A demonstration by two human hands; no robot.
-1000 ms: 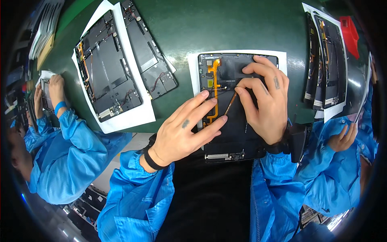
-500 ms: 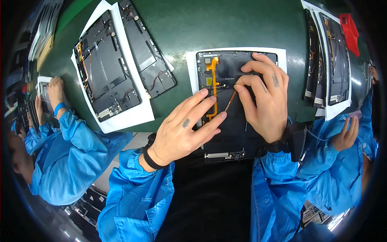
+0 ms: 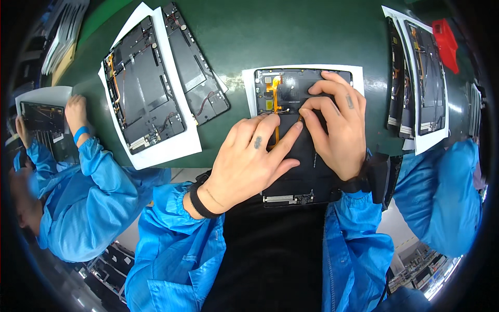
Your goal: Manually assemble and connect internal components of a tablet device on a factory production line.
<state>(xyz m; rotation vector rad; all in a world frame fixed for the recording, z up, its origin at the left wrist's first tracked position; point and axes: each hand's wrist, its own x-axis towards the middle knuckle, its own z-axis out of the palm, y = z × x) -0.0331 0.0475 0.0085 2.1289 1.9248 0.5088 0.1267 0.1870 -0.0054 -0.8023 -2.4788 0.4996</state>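
Observation:
A black tablet housing [image 3: 296,177] with its inside facing up lies in front of me. An orange ribbon cable [image 3: 275,93] runs down its left part, and a thin dark wire with a small white plug [image 3: 287,110] crosses it. My right hand [image 3: 338,125] rests over the housing's right half, thumb and index finger pinched on a thin brown strip [image 3: 300,118], mostly hidden now. My left hand [image 3: 254,156] lies over the left part with fingers stretched out. Its index fingertip is beside the strip's lower end; the other fingertips are over the orange cable.
White paper [image 3: 250,93] lies under the housing on the green table [image 3: 291,36]. More opened tablet housings [image 3: 143,83] lie on the left and stacked ones [image 3: 426,78] on the right, near a red object [image 3: 445,47]. A co-worker's hand [image 3: 76,112] handles another tablet at far left.
My left hand has moved up and right, its index fingertip now near my right fingertips, covering most of the brown strip. The right-hand neighbour's hand has left view; the left co-worker's tablet shows more.

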